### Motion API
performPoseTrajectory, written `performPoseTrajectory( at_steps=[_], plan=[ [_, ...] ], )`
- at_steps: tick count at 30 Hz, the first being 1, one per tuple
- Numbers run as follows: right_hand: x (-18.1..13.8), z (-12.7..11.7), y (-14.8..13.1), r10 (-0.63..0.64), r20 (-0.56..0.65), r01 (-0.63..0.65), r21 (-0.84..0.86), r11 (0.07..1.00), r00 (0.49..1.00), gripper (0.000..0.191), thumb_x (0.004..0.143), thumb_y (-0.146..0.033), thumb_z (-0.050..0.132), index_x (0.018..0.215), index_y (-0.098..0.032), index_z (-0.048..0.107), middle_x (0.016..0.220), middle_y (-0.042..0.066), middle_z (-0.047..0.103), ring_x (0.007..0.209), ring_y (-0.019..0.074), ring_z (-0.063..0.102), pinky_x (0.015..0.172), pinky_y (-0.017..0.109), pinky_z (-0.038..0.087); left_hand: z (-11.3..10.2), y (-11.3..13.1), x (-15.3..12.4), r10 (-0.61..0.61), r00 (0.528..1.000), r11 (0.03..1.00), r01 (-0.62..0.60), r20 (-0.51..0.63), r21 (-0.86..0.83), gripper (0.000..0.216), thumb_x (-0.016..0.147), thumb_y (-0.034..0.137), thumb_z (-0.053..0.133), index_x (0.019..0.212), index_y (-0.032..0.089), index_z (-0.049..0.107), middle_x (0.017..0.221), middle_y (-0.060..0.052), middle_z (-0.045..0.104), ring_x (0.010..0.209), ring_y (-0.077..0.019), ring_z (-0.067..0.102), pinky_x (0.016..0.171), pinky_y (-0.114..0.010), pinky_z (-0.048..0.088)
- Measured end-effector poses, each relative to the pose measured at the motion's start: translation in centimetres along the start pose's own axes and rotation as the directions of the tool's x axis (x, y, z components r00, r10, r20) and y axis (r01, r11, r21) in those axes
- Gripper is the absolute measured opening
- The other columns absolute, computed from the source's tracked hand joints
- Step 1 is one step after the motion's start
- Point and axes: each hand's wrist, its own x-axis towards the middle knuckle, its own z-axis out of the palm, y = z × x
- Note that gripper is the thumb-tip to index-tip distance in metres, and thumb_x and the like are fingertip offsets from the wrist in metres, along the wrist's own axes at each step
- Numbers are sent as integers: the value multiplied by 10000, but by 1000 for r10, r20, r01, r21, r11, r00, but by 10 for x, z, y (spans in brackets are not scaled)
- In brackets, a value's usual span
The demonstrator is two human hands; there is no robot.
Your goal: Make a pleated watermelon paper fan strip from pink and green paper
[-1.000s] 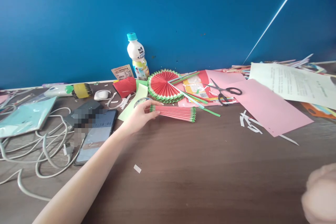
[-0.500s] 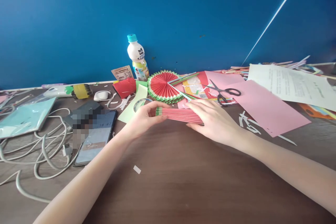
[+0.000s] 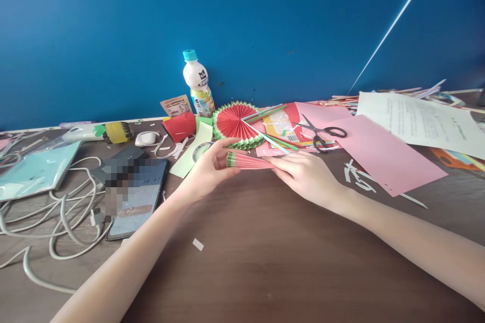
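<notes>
Between my hands is a strip of accordion-folded paper [image 3: 250,161], red-pink with a green-and-white end on the left. My right hand [image 3: 303,174] pinches its right end, where the folds are squeezed together. My left hand [image 3: 208,169] curls around the green end, thumb below and fingers above, and the pleats spread slightly there. Just behind my hands lies a round pleated paper fan [image 3: 237,123], red in the middle with a green and white rim. Thin paper strips [image 3: 271,139] rest across its right side.
Black scissors [image 3: 322,133] lie behind my right hand, beside pink paper [image 3: 394,156]. A bottle [image 3: 197,83] stands against the blue wall. To the left are a phone [image 3: 138,202], white cables [image 3: 60,222] and a tape roll [image 3: 202,151]. A white scrap [image 3: 197,245] lies in front.
My right hand has shifted from spreading over the folded paper to pinching its right end. That end is now narrower, and the pleats fan out toward the left.
</notes>
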Motion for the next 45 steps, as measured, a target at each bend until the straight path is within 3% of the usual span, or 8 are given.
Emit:
performPoseTrajectory(
  at_steps=[8,14,19,23,27,32,40,45],
  plan=[
    [-1,4,0,7,16,-6,-25,1000,1000,376,862,-153,447,1214,-203,571,779,25,711,724,187,636,623,290,441,2,-7,2,30,999,998,-29,19,-62,573,717,144,632,1241,204,410,1169,-77,582,981,-179,605,807,-269,500],
    [-1,8,-3,-52,-60,53,4,999,997,231,868,-193,472,990,-164,666,760,26,686,750,176,590,692,287,433,9,-11,0,65,998,989,-62,-22,137,445,737,178,630,1160,212,499,1102,-42,626,957,-183,593,801,-288,475],
    [-3,11,-3,-72,-53,72,5,997,996,214,864,-164,480,941,-172,679,645,1,642,664,160,551,663,278,406,11,-10,-3,125,991,957,-106,-55,269,243,763,178,592,999,201,538,1055,-23,622,958,-170,585,780,-266,466],
    [-4,13,-2,-108,-57,107,-17,994,992,229,852,-137,502,999,-164,676,654,-2,640,669,157,545,646,273,381,14,-10,-5,218,975,839,-164,-45,518,291,776,182,574,1061,216,526,1103,-19,579,1031,-172,537,872,-301,436],
    [-4,13,-3,-115,-49,113,-47,992,992,235,855,-141,504,1016,-167,674,640,-4,622,653,155,532,607,275,354,20,-11,-6,312,945,621,-279,95,733,398,736,226,647,1116,196,530,1142,-51,580,1075,-217,506,937,-374,390],
    [-3,12,-7,-135,-30,134,-34,990,990,239,873,-149,479,1013,-178,670,667,10,627,667,146,532,616,265,362,22,-20,-5,336,926,459,-320,172,829,212,843,253,545,1034,186,608,944,-39,675,888,-201,595,778,-331,441],
    [-3,11,-7,-39,61,35,66,997,997,232,903,-256,460,922,-172,675,742,37,672,673,153,587,588,261,391,13,-29,-4,409,890,438,-384,200,813,228,879,198,471,995,141,659,712,-28,689,643,-153,619,624,-251,440],
    [0,8,-2,32,151,-64,210,976,988,226,901,-239,459,894,-190,680,786,33,689,705,156,611,592,251,413,8,-27,-2,318,929,556,-343,187,757,237,882,223,474,1022,166,656,636,6,657,594,-126,597,588,-213,430]
  ],
)
